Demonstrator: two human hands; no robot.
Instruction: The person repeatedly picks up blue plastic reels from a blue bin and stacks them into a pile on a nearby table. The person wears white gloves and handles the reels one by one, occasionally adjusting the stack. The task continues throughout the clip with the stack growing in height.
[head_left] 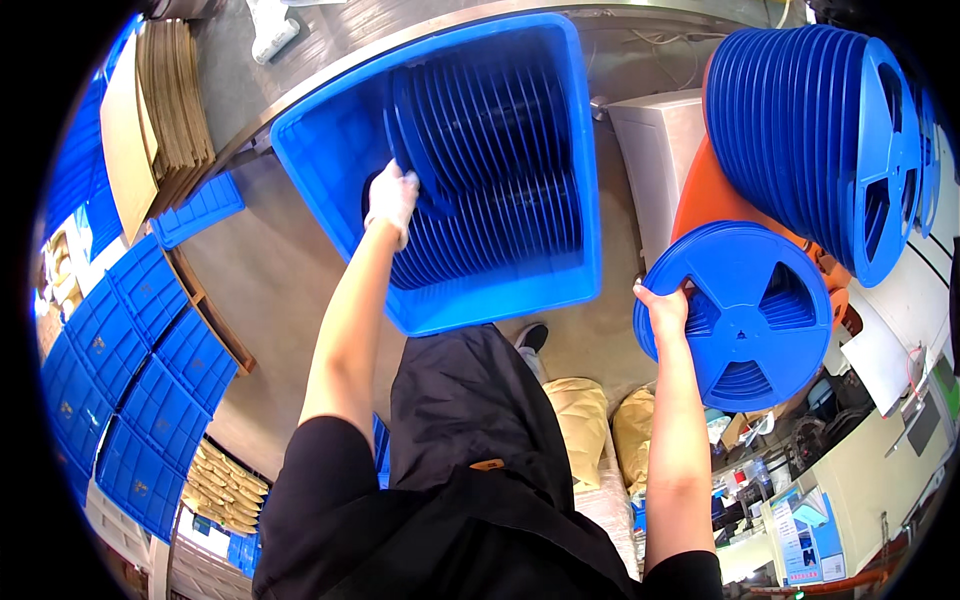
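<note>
A deep blue plastic bin (500,300) stands in front of me, with a tight row of blue plastic reels (495,130) on edge inside it. My left hand (392,200), in a thin white glove, reaches into the bin. Its fingers are closed at the edge of the leftmost reel (400,125); part of that grip is hidden. At the right, my right hand (668,308) grips a blue reel (742,330) by its rim, the fingers passing into one of its cut-out windows. More reels are stacked behind this one.
A long row of blue reels (790,140) rests at the upper right by an orange support (695,195). Behind the bin runs a metal worktop (345,30). Flat cardboard (175,110) and blue crates (130,370) stand left. Tan sacks (580,425) lie near my legs.
</note>
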